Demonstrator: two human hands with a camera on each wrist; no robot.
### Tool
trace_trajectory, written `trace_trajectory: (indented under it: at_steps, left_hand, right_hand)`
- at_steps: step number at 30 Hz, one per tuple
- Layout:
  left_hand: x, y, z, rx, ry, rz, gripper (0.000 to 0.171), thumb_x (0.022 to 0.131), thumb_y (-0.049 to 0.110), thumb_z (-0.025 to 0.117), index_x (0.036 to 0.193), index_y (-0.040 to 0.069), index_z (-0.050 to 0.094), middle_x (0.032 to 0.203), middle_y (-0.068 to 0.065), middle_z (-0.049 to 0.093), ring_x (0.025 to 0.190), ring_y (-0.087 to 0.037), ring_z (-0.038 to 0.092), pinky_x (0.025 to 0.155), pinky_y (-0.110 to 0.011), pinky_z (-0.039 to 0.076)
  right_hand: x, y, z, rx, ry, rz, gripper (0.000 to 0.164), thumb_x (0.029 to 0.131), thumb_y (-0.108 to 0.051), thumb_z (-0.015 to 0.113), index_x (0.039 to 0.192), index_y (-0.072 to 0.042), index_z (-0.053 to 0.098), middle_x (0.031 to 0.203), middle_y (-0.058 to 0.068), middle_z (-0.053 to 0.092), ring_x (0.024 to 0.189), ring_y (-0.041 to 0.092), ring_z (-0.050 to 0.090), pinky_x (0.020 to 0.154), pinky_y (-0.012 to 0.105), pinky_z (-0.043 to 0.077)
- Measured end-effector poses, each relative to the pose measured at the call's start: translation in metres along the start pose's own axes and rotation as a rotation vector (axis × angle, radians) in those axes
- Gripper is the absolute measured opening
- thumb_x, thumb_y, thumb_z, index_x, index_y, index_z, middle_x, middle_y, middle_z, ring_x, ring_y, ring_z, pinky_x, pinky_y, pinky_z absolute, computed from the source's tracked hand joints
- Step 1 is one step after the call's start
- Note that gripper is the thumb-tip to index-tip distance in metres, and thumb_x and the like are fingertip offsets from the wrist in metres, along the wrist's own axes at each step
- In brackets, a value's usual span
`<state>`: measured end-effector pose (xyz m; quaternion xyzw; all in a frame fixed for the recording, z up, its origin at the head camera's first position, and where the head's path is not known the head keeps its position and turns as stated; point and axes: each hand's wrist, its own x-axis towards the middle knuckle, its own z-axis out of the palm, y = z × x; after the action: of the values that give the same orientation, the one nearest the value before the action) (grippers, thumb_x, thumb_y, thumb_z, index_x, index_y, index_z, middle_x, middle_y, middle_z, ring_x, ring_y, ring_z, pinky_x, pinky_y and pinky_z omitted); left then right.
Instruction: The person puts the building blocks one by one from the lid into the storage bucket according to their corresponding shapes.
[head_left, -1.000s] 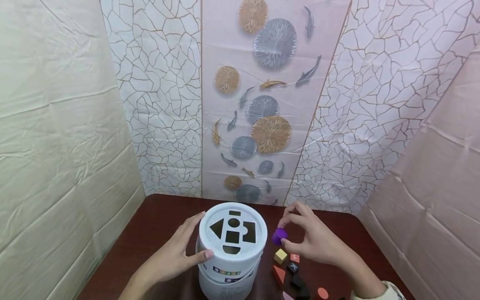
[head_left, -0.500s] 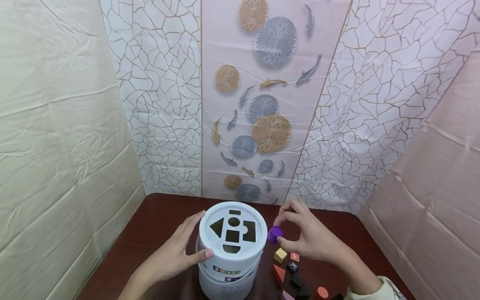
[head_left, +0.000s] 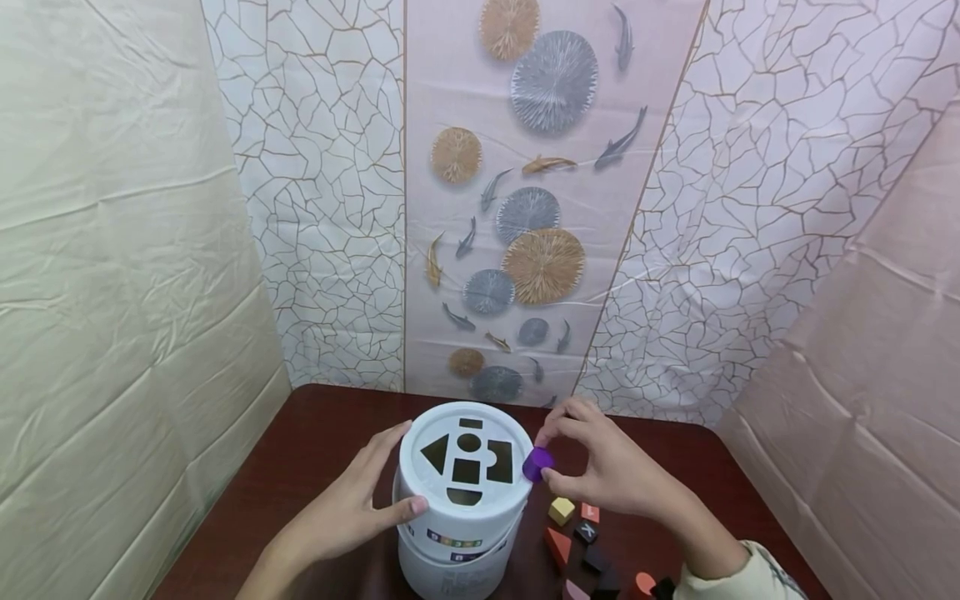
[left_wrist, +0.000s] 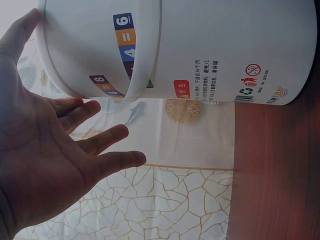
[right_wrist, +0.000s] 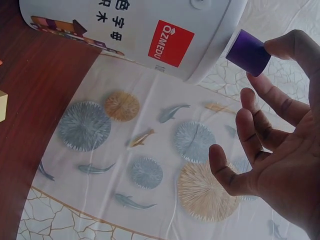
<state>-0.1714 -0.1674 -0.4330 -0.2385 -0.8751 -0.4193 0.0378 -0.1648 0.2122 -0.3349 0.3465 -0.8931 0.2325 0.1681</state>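
A white bucket point(head_left: 457, 575) stands on the dark red table, its lid point(head_left: 442, 490) cut with several shaped holes. On the bucket's left my left hand point(head_left: 348, 504) rests against the lid's rim, thumb at the front, fingers spread. In the left wrist view that hand point(left_wrist: 55, 145) shows its palm and extended fingers. My right hand point(head_left: 611, 467) pinches a purple cylinder block point(head_left: 537, 464) between thumb and index finger, close to the lid's right rim. The right wrist view shows the block point(right_wrist: 248, 53) just beside the rim, the other fingers loosely bent.
Right of the bucket lie a yellow block point(head_left: 561, 510), a small red block point(head_left: 590, 512), a black block with a letter point(head_left: 587, 532), a red triangular block point(head_left: 558, 547) and several others. Patterned cloth point(head_left: 330, 250) hangs behind the table point(head_left: 322, 425).
My right hand has carried the purple cylinder block leftward, from above the loose blocks to the lid's right rim. The left hand and the bucket stay put.
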Motion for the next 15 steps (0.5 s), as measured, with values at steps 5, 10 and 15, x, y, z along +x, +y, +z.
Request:
trace_trajectory:
  at_steps: [5, 10, 15]
  left_hand:
    - [0.000, 0.000, 0.000, 0.000, -0.001, -0.002, 0.102, 0.093, 0.066, 0.082, 0.173, 0.046, 0.022, 0.177, 0.006, 0.034, 0.164, -0.028, 0.037, 0.123, -0.075, 0.041]
    - [0.000, 0.000, 0.000, -0.003, -0.004, 0.000, 0.101, 0.093, 0.066, 0.082, 0.172, 0.047, 0.022, 0.177, 0.006, 0.033, 0.164, -0.029, 0.036, 0.123, -0.075, 0.041]
    - [0.001, 0.000, 0.000, -0.009, -0.006, -0.002, 0.101, 0.093, 0.065, 0.082, 0.172, 0.049, 0.021, 0.177, 0.006, 0.033, 0.164, -0.029, 0.036, 0.123, -0.076, 0.040]
  right_hand:
    - [0.006, -0.003, 0.003, 0.012, -0.002, -0.017, 0.035, 0.079, -0.013, 0.088, 0.104, -0.032, 0.074, 0.111, -0.015, 0.063, 0.114, 0.006, 0.054, 0.096, 0.035, 0.052]
    - [0.012, -0.008, 0.006, 0.021, 0.000, -0.031, 0.032, 0.080, -0.016, 0.090, 0.104, -0.031, 0.075, 0.109, -0.015, 0.067, 0.108, 0.006, 0.057, 0.094, 0.033, 0.053]
    - [0.020, -0.013, 0.010, 0.035, -0.026, -0.010, 0.028, 0.084, -0.022, 0.091, 0.106, -0.030, 0.075, 0.107, -0.013, 0.068, 0.103, 0.012, 0.062, 0.090, 0.032, 0.055]
